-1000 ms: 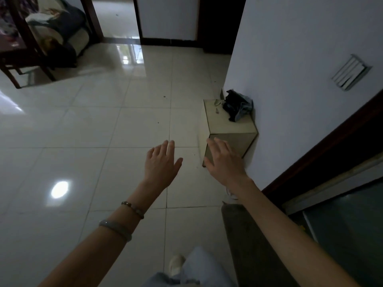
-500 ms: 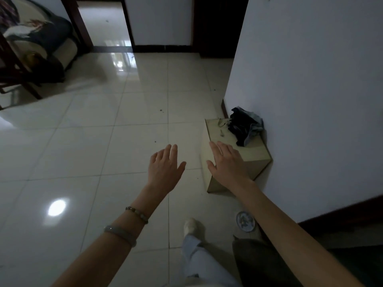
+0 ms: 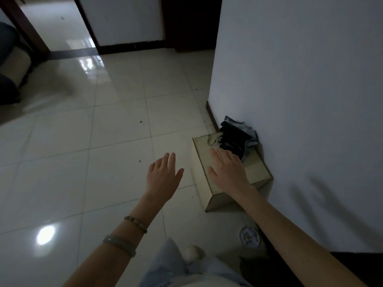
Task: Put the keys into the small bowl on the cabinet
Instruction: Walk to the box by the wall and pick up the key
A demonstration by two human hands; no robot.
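Note:
A low beige cabinet [image 3: 257, 172] stands on the floor against the white wall. Small keys [image 3: 211, 140] lie on its far left corner, beside a crumpled dark cloth [image 3: 236, 137]. My right hand [image 3: 227, 169] hovers flat over the cabinet top, fingers apart and empty, its fingertips just short of the keys. My left hand [image 3: 163, 176] hangs open over the floor tiles to the left of the cabinet. A small patterned bowl [image 3: 249, 236] sits on the floor near the wall, below the cabinet, partly hidden by my right forearm.
Glossy white floor tiles [image 3: 103, 141] spread to the left. A white wall [image 3: 300, 90] rises on the right. A doorway [image 3: 62, 27] opens at the far left, with dark furniture [image 3: 10, 69] beside it. My leg and shoe [image 3: 192, 252] show at the bottom.
I have moved closer to the cabinet. My right hand has moved from its near edge forward over its top toward the keys. My left hand stays open beside it.

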